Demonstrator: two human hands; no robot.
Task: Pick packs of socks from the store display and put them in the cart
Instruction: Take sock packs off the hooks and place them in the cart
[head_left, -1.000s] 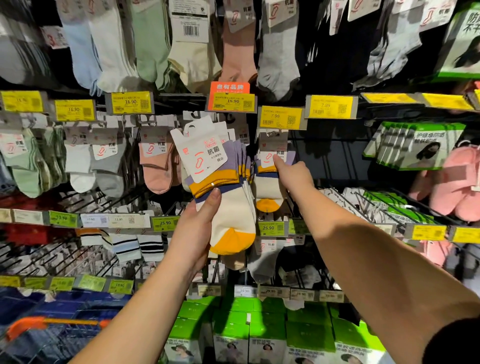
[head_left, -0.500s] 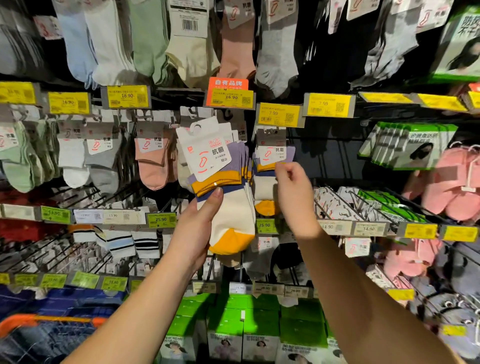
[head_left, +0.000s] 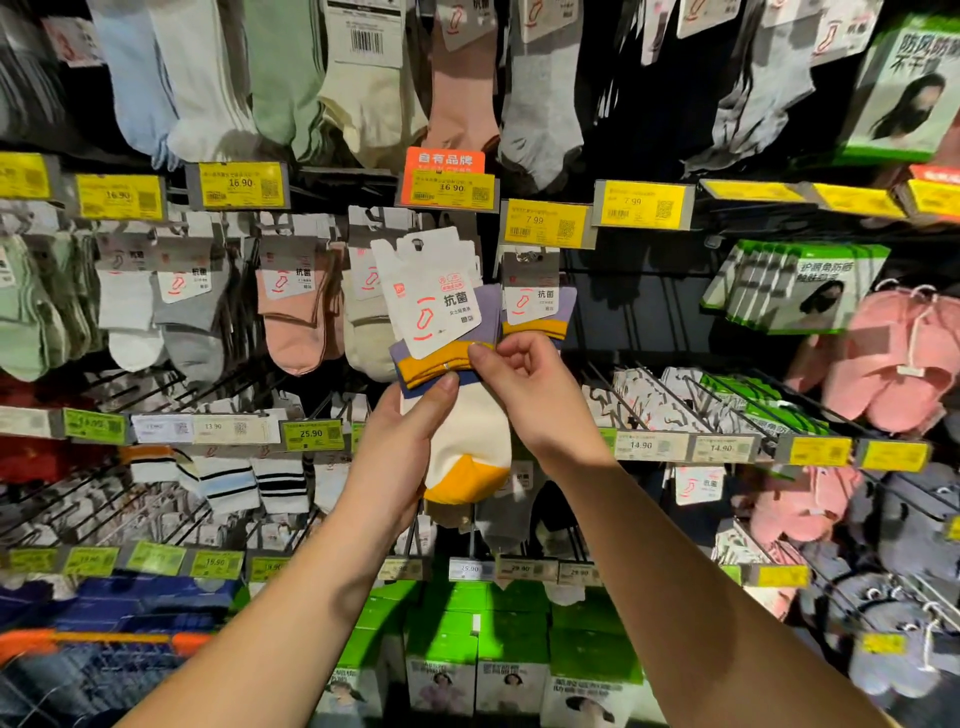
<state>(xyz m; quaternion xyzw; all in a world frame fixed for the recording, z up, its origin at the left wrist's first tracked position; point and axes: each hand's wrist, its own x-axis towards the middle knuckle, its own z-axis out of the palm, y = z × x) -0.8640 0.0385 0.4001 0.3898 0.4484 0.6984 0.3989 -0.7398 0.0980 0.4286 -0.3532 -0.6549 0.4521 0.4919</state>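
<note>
A pack of cream socks (head_left: 470, 426) with purple and orange cuffs and an orange toe carries a white card label (head_left: 431, 296). My left hand (head_left: 400, 441) grips the pack from the left, thumb across its blue band. My right hand (head_left: 535, 395) pinches the orange cuff at the pack's upper right edge. Another pack of the same kind (head_left: 540, 306) hangs on its hook just behind my right hand. The cart's orange handle (head_left: 104, 642) shows at the lower left.
Rows of hanging sock packs fill the wire display, with yellow price tags (head_left: 545, 223) along the hooks. Green boxes (head_left: 498, 654) stand on the bottom shelf. Pink slippers (head_left: 893, 358) hang at the right.
My right hand has left the hanging pack behind and come left onto the pack in my left hand, pinching its cuff. The left hand keeps its hold.
</note>
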